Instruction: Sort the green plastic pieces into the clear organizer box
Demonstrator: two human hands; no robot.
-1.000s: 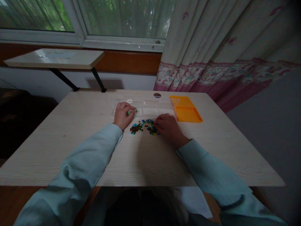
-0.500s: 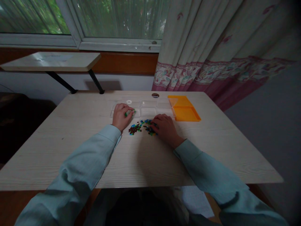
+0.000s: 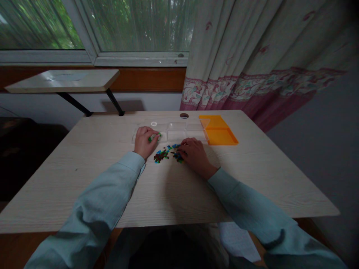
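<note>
My left hand (image 3: 145, 142) is over the front left compartment of a clear plastic box (image 3: 177, 135), thumb and forefinger brought together. Small green pieces (image 3: 150, 139) show beside and under its fingers; whether any is pinched I cannot tell. In front of the box lies a loose pile of tiny brown, blue and green pieces (image 3: 160, 155), like beads or little bricks. At the right side of that pile, my right hand (image 3: 195, 155) rests with its fingers curled down among the pieces. Its fingertips are partly hidden, and what they hold is too small to make out.
An orange tray-like lid (image 3: 220, 135) lies at the box's right end. The pale wooden table (image 3: 98, 179) has a round hole (image 3: 184, 116) near its back edge. A raised shelf (image 3: 67, 80) on black legs stands at the back left. A patterned curtain (image 3: 221, 67) hangs behind.
The view has tilted up slightly, so the scene sits a little lower. Both hands keep nearly the same places, with only small finger movements at the box and the pile.
</note>
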